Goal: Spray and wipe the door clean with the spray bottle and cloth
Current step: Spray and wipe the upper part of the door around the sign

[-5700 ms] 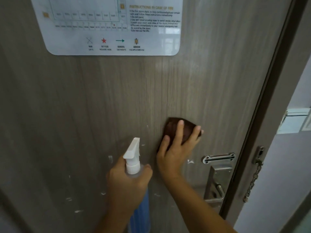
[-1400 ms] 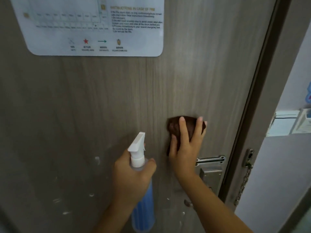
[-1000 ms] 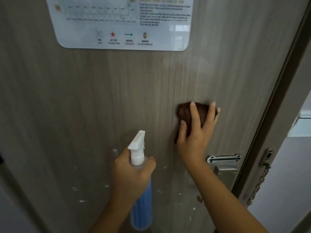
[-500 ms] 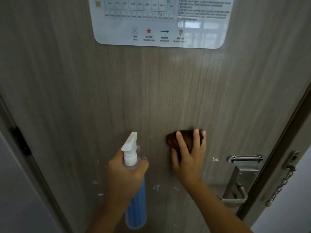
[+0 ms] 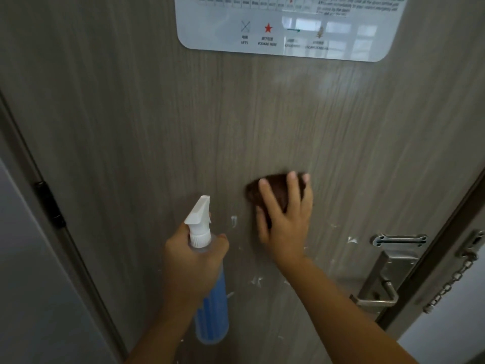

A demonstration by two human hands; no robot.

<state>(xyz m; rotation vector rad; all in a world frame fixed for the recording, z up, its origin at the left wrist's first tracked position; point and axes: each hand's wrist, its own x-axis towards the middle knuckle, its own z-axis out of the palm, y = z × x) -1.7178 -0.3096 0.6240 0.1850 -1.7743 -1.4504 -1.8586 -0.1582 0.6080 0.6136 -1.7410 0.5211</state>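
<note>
Spread flat, the right hand [image 5: 284, 222] presses a crumpled dark-brown cloth [image 5: 275, 191] against the grey wood-grain door [image 5: 131, 114]; beside it, the left hand [image 5: 193, 261] grips an upright blue spray bottle with white nozzle [image 5: 210, 292].

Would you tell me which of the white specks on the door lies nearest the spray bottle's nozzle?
The upright white streak just right of the white nozzle; the other specks sit lower or nearer the metal handle.
</note>
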